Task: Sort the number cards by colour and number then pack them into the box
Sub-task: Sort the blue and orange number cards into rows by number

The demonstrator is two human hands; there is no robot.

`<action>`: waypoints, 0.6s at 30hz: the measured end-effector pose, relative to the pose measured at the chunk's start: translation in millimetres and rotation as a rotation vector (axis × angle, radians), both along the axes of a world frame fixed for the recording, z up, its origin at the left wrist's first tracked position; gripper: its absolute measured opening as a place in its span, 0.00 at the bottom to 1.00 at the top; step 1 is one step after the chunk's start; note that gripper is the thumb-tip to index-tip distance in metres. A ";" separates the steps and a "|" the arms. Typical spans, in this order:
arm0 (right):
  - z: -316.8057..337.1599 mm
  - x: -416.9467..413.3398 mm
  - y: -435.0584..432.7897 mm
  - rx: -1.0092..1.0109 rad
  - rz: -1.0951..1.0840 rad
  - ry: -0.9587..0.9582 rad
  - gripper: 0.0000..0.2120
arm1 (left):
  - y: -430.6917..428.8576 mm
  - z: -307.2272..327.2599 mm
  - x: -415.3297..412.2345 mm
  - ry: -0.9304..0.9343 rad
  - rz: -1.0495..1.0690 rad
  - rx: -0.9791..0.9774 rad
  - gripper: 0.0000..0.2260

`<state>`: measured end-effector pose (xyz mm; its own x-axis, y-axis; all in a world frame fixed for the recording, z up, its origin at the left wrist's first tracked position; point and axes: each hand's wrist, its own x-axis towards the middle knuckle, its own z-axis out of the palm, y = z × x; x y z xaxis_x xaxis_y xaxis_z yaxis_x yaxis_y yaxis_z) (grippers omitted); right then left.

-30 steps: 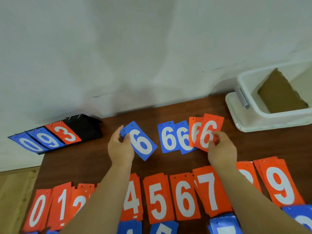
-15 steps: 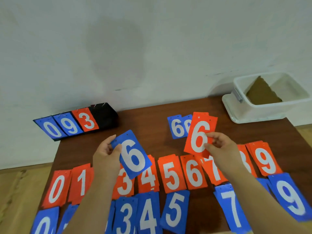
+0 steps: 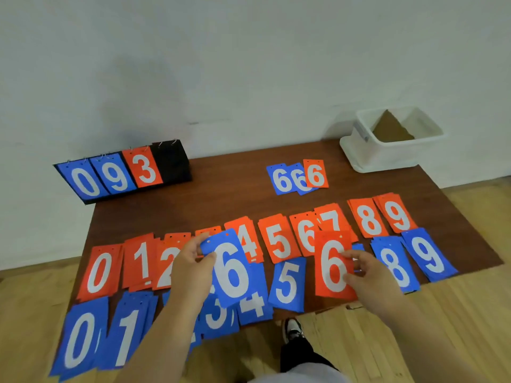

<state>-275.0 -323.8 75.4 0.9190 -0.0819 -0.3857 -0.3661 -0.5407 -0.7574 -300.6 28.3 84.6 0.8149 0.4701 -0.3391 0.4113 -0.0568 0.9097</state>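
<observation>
My left hand point(image 3: 192, 268) pinches a blue 6 card point(image 3: 231, 269) by its left edge, above the blue 3 and 4 piles. A red 6 card point(image 3: 333, 265) is pinched in my right hand point(image 3: 365, 275), over the gap between the blue 5 card point(image 3: 287, 283) and the blue 8 pile point(image 3: 394, 264). A row of red piles from 0 to 9 crosses the brown table point(image 3: 221, 200), with the red 6 pile point(image 3: 304, 236) just behind the held red card. Blue piles line the near edge. Farther back lie two blue 6 cards point(image 3: 282, 179) and one red 6 card point(image 3: 316, 174).
A white plastic box point(image 3: 392, 150) with brown cardboard inside stands at the table's far right corner. A black flip scoreboard point(image 3: 121, 172) showing 0, 9, 3 sits at the far left against the wall. My shoe point(image 3: 293, 328) shows on the wooden floor below the table edge.
Both hands have drawn back toward me from the far group of sixes, the left with the blue 6 and the right with the red 6, lowering them over the near rows.
</observation>
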 end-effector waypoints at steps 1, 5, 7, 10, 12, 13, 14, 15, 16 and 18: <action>-9.5 -6.7 -3.8 -0.030 0.013 0.034 0.20 | -5.4 -0.4 -1.4 0.018 -0.016 -0.006 0.16; -54.9 -12.9 -10.5 -0.207 0.141 0.127 0.20 | -28.8 -0.1 -4.2 0.040 -0.107 0.025 0.15; -71.2 -6.6 -6.9 -0.305 0.250 0.168 0.22 | -40.4 -2.5 -2.5 0.046 -0.114 0.067 0.15; -87.4 6.3 -3.6 -0.482 0.402 0.189 0.23 | -56.1 -9.9 6.6 0.086 -0.105 0.102 0.17; -91.4 13.9 -4.6 -0.577 0.455 0.198 0.21 | -68.2 -16.4 12.4 0.097 -0.109 0.127 0.18; -92.9 17.1 -6.1 -0.595 0.468 0.188 0.21 | -74.8 -19.6 15.5 0.102 -0.113 0.139 0.19; -94.1 20.2 -7.9 -0.605 0.485 0.178 0.21 | -81.9 -22.7 19.7 0.110 -0.116 0.146 0.19; -95.9 22.3 -10.7 -0.602 0.501 0.170 0.21 | -89.3 -25.9 23.8 0.124 -0.115 0.149 0.20; -96.7 23.6 -13.2 -0.585 0.511 0.174 0.21 | -96.6 -28.6 28.0 0.138 -0.109 0.149 0.20; -98.1 25.4 -17.1 -0.559 0.533 0.185 0.21 | -110.3 -34.4 35.6 0.164 -0.093 0.159 0.21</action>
